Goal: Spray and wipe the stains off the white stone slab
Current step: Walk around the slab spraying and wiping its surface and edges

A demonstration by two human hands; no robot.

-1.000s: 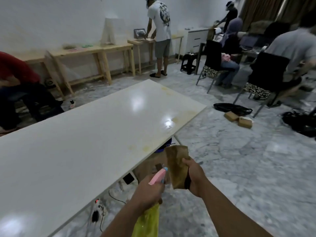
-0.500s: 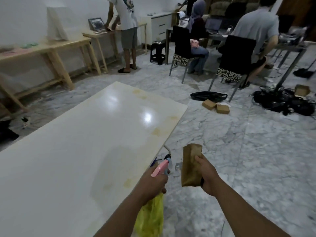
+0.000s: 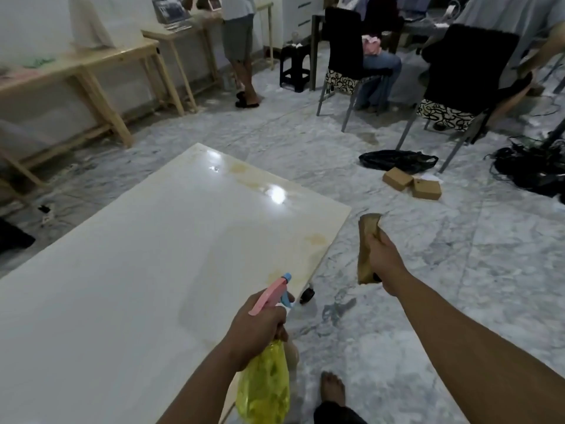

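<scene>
The white stone slab fills the left and centre of the head view. Yellowish stains mark it near its right edge, and more lie at the far corner. My left hand grips a yellow spray bottle with a pink and blue trigger head, held at the slab's right edge with the nozzle pointing over the slab. My right hand holds a folded brown cloth in the air to the right of the slab, above the floor.
Grey marble floor lies to the right, with my bare foot on it. Two small cardboard boxes and a black bag sit on the floor. People on chairs, wooden tables and tangled cables stand beyond.
My view has tilted down and shifted along the slab. Both hands have risen, the bottle has come up to the slab's edge, and the cloth hand has moved out to the right.
</scene>
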